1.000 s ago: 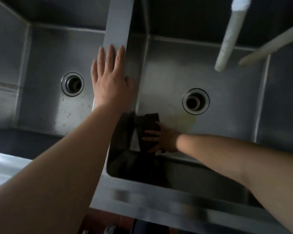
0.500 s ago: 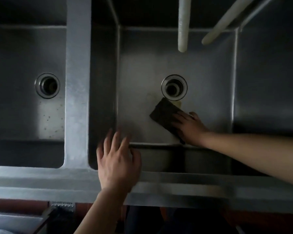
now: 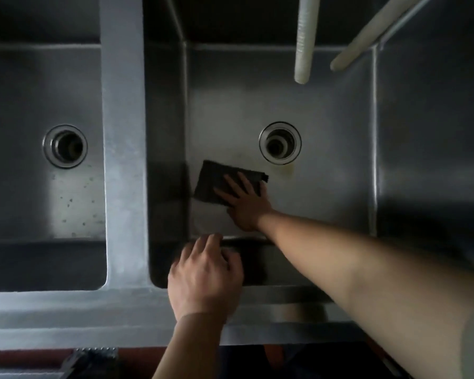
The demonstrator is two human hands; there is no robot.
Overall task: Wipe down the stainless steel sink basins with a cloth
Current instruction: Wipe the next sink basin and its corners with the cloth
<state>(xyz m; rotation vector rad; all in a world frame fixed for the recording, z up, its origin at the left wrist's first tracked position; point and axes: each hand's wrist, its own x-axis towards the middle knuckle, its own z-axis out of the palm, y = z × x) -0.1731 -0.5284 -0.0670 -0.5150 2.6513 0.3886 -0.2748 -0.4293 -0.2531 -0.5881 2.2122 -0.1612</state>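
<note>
A dark folded cloth (image 3: pixel 216 181) lies flat on the floor of the right steel basin (image 3: pixel 326 187), left of and below its drain (image 3: pixel 280 143). My right hand (image 3: pixel 245 203) presses on the cloth's right half with fingers spread flat. My left hand (image 3: pixel 205 277) rests on the sink's front rim (image 3: pixel 93 305), fingers curled over the edge into the right basin, holding nothing. The left basin (image 3: pixel 25 187) has its own drain (image 3: pixel 65 146) and shows specks on its floor.
A steel divider (image 3: pixel 123 160) separates the two basins. Two pale hoses, one ribbed (image 3: pixel 304 42) and one smooth (image 3: pixel 367 34), hang over the back of the right basin. A yellowish stain (image 3: pixel 288 170) sits just below the right drain.
My right hand has slid the cloth leftward across the basin floor, away from the drain. My left hand stays on the front rim, fingers now curled over its edge.
</note>
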